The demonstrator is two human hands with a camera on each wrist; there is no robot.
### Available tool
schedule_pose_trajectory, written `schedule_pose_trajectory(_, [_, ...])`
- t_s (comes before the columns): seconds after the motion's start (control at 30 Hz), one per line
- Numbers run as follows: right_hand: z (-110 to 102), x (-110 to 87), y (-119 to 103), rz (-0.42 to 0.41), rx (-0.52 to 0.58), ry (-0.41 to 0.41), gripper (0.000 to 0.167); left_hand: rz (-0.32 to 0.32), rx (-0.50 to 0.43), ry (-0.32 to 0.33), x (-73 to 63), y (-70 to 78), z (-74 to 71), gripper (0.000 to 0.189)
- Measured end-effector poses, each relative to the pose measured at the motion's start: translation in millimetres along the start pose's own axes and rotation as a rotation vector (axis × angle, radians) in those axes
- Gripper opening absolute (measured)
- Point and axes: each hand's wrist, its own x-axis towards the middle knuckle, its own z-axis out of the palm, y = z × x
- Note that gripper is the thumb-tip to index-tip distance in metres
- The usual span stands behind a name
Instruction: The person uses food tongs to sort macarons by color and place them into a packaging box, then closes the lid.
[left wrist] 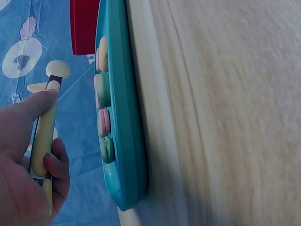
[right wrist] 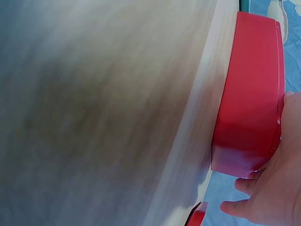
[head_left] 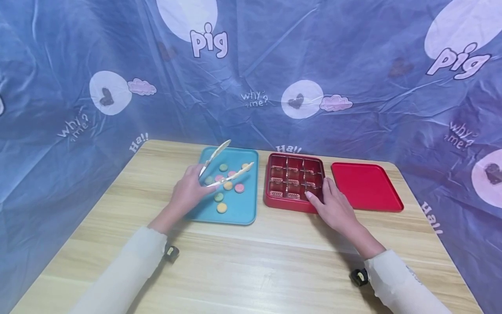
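Note:
Cream-tipped tongs (head_left: 220,149) are in the grip of my left hand (head_left: 188,187), their two arms spread apart above a blue tray (head_left: 239,213). Yellow (head_left: 221,208), pink (head_left: 239,188) and green (head_left: 218,197) macarons lie scattered on that tray; the tongs cover some of them in the head view. Between the tongs' tips I see no macaron. My right hand (head_left: 335,207) holds the near right corner of a red box (head_left: 290,204), thumb over the front rim and fingers along the right side. Clear dividers split the box into several compartments.
A flat red lid (head_left: 366,187) lies to the right of the box. The wooden table (head_left: 251,266) stretches toward me in front of the tray and box. Behind and beside it hangs a blue printed cloth (head_left: 251,56).

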Motion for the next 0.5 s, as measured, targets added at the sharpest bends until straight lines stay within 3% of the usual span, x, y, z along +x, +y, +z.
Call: schedule_pose_trajectory(0.5, [-0.9,0.0,-0.6,-0.007,-0.001,0.0,0.1,-0.004,0.024,-0.003,5.9,6.3,8.7,0.087])
